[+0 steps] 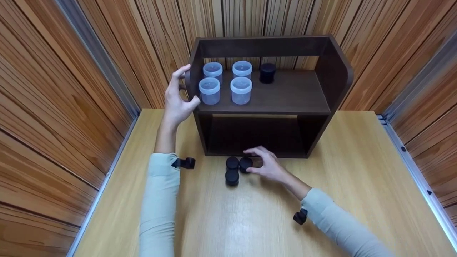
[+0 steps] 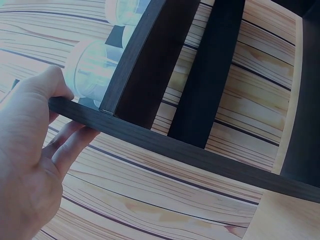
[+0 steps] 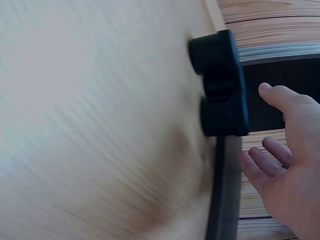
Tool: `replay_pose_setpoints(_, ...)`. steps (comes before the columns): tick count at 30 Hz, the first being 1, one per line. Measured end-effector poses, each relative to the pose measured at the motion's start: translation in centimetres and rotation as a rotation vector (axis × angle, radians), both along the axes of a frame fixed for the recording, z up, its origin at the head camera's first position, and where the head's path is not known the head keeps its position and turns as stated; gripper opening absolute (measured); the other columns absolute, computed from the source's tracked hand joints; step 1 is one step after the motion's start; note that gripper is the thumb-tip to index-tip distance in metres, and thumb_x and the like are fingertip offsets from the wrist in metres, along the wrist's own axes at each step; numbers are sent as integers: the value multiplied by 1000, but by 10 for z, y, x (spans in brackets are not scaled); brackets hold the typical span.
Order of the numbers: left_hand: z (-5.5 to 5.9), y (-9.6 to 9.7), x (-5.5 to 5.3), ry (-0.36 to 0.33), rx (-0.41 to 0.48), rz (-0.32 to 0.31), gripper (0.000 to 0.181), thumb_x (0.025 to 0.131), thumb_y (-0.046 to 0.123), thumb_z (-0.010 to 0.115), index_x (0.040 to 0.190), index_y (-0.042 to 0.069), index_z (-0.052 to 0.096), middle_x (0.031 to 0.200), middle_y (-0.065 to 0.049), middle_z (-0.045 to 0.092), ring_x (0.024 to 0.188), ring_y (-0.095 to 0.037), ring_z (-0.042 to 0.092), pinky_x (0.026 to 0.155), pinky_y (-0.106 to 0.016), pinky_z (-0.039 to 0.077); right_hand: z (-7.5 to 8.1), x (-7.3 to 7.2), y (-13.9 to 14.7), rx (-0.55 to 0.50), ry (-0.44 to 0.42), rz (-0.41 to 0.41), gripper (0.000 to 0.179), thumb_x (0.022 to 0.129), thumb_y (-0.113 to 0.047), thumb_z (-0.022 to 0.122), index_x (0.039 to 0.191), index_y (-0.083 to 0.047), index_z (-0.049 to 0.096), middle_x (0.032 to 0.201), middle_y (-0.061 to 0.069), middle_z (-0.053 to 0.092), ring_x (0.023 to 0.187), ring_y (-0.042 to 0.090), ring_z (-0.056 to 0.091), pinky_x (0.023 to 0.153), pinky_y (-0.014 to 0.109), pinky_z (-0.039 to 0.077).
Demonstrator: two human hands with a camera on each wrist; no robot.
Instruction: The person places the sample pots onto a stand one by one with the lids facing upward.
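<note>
My left hand point(image 1: 177, 103) grips the left side panel point(image 2: 145, 132) of a dark brown two-tier shelf point(image 1: 292, 92), thumb on one side and fingers on the other. Three round black containers point(image 1: 232, 177) stand close together on the table in front of the shelf. Just right of them is my right hand point(image 1: 269, 166), fingers spread and nothing held. The right wrist view shows a gap between that hand and the black containers point(image 3: 225, 117). On the upper tier are several translucent lidded jars point(image 1: 241, 92) at the left and one black container point(image 1: 267, 73) behind, right of them.
The shelf's lower tier point(image 1: 255, 134) is dark and open at the front. Wood-plank walls point(image 1: 71, 89) with metal rails point(image 1: 417, 185) enclose the light wood table point(image 1: 207, 221) at the sides and back. A small black wrist mount point(image 1: 187, 163) juts from the left sleeve.
</note>
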State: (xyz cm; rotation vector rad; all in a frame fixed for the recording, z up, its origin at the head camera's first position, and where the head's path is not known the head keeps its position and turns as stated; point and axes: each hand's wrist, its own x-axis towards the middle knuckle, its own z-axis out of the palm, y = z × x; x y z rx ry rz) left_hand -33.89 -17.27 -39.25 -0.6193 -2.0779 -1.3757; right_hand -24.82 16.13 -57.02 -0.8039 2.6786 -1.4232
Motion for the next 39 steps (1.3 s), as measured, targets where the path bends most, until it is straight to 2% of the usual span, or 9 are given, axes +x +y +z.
replay_pose_setpoints(5, -1, -1, -1, 0, 3, 7, 80, 86, -3, 75, 161, 9, 51, 143, -21, 67, 132, -32, 63, 105, -50, 56, -13, 1, -4, -23, -76, -30, 58, 91, -4, 90, 145, 1, 69, 143, 22, 70, 132, 44, 71, 108, 54, 64)
replay_pose_setpoints(9, 0, -1, -1, -1, 5, 7, 80, 85, -3, 75, 161, 9, 51, 143, -20, 66, 132, -31, 62, 104, -51, 56, -18, 1, -7, -30, -102, -56, 55, 92, -3, 90, 143, -1, 71, 141, 22, 70, 131, 42, 71, 105, 47, 66)
replay_pose_setpoints(13, 0, 0, 1, -4, 5, 5, 80, 86, -4, 75, 161, 9, 51, 143, -20, 66, 131, -29, 62, 103, -46, 56, -21, 3, -11, -14, -102, -82, 47, 92, -4, 89, 137, -5, 76, 135, 20, 73, 127, 39, 72, 103, 48, 67)
replay_pose_setpoints(19, 1, 0, 1, -10, -3, -1, 79, 87, -4, 75, 161, 11, 51, 145, -17, 66, 131, -25, 62, 103, -38, 55, -23, 5, -13, 26, -103, -127, 40, 93, -7, 89, 131, -11, 80, 132, 16, 75, 125, 36, 74, 108, 52, 64)
replay_pose_setpoints(27, 0, -1, 0, -1, -9, 0, 79, 88, -3, 75, 162, 11, 50, 144, -18, 66, 131, -26, 63, 103, -42, 56, -24, 6, -14, 12, -124, -131, 39, 93, -6, 89, 131, -11, 79, 131, 15, 74, 123, 35, 74, 108, 51, 64)
replay_pose_setpoints(30, 0, -1, 1, 0, -5, 6, 80, 87, -4, 74, 161, 10, 51, 143, -19, 66, 131, -27, 63, 103, -43, 56, -25, 6, -14, -2, -123, -123, 40, 92, -5, 88, 131, -10, 79, 129, 16, 74, 121, 34, 74, 105, 46, 65)
replay_pose_setpoints(36, 1, 0, 1, -5, 4, 8, 79, 86, -5, 74, 161, 10, 52, 143, -19, 66, 123, -28, 67, 102, -41, 56, -24, 8, -13, -69, -136, -121, 36, 91, -6, 90, 127, -8, 82, 126, 18, 75, 120, 32, 72, 98, 26, 62)
replay_pose_setpoints(39, 1, 0, 1, -6, 8, 2, 79, 86, -5, 75, 161, 9, 52, 142, -20, 66, 122, -30, 66, 102, -41, 56, -20, 9, -12, -109, -146, -109, 36, 91, -4, 90, 126, -6, 82, 127, 20, 74, 120, 34, 73, 98, 23, 61)
